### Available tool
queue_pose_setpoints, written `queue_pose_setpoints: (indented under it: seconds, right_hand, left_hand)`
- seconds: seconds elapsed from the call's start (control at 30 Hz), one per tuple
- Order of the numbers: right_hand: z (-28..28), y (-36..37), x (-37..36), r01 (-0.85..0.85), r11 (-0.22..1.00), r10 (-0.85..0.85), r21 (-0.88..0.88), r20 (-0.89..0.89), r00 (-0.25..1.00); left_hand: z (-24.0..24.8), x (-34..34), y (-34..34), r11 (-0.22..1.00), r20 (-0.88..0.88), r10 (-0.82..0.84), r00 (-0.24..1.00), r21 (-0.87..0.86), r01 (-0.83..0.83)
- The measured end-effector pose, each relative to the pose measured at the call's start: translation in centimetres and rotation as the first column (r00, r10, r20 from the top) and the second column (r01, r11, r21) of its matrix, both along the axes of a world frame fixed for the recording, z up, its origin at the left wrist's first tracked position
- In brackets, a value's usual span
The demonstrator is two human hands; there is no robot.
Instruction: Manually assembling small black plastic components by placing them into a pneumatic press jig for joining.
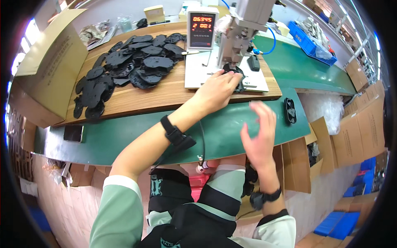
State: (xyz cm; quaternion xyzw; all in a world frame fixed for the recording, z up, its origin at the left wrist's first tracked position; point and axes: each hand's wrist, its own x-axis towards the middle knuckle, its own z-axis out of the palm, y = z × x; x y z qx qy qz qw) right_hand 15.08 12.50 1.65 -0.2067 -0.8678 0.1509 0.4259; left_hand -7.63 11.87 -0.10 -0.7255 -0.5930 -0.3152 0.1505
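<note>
My left hand (219, 89) reaches to the bench press (244, 37), its fingers closed on a black plastic part (238, 82) under the press head. That part sits on the white base plate (196, 74) and is partly hidden by the fingers. My right hand (261, 134) hangs above the front of the green table (223, 120), slightly blurred, thumb and fingers apart with nothing in them. A heap of flat, rounded black plastic parts (159, 62) covers the wooden board (136, 101) left of the press.
A counter with red digits (201, 29) stands beside the press. An open cardboard box (51, 70) is at the left, near a phone (74, 133). A small black case-like piece (290, 110) lies at the right. Behind it is a blue bin (308, 41); cartons (359, 128) stand at the right edge.
</note>
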Motion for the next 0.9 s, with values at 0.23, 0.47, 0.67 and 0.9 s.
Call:
queue_pose_setpoints:
  seconds: [0.23,0.47,0.67,0.9]
  right_hand:
    - [-1.8,6.1,-7.0,0.138,0.966,-0.178,0.221,0.176,0.968]
    - [-0.4,6.5,-8.7,0.162,0.972,-0.198,0.171,0.222,0.955]
    - [0.9,7.0,-7.2,0.126,0.974,-0.180,0.189,0.298,0.938]
    - [0.5,7.3,-7.8,0.115,0.980,-0.154,0.161,0.259,0.953]
  left_hand:
    - [-0.2,0.9,0.8,0.999,0.138,-0.032,0.990,0.002,0.033]
    - [-0.3,1.0,-1.5,0.995,0.248,-0.059,0.967,0.095,0.036]
    - [1.4,0.7,-10.7,0.936,0.069,0.342,0.937,0.066,-0.346]
    - [-2.6,-9.9,-15.5,0.676,-0.115,0.731,0.672,-0.010,-0.737]
